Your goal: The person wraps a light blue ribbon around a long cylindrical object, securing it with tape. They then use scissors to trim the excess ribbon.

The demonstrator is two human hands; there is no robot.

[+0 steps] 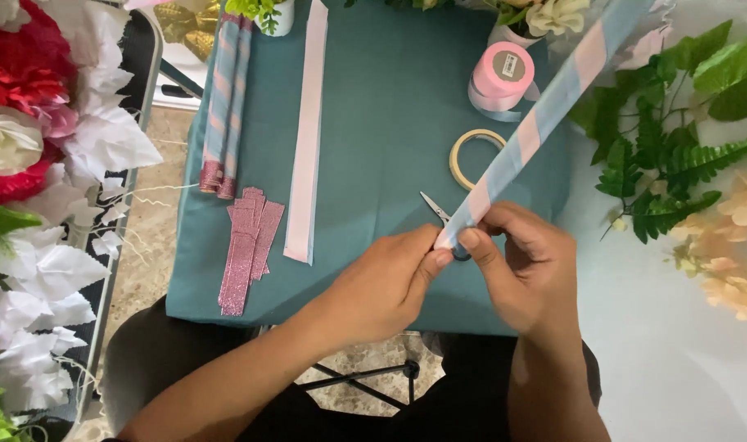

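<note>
A long stick wrapped in blue and pink ribbon (pixel 545 115) slants from the upper right down to my hands. My left hand (pixel 381 282) pinches its near end from the left. My right hand (pixel 529 270) grips that same end from the right, fingers curled around it. Small scissors (pixel 433 206) lie on the teal table (pixel 373 123) just beyond my hands, partly hidden behind the stick. A ring of tape (pixel 474 155) and a pink ribbon spool (pixel 502 78) sit farther back, to the left of the stick.
Two wrapped sticks (pixel 224 106) lie at the table's left, with pink glitter strips (pixel 246 245) below them and a long pale ribbon strip (pixel 306 131) beside. Paper flowers (pixel 29 123) crowd the left edge; green fern leaves (pixel 676 139) and peach flowers (pixel 733 245) the right.
</note>
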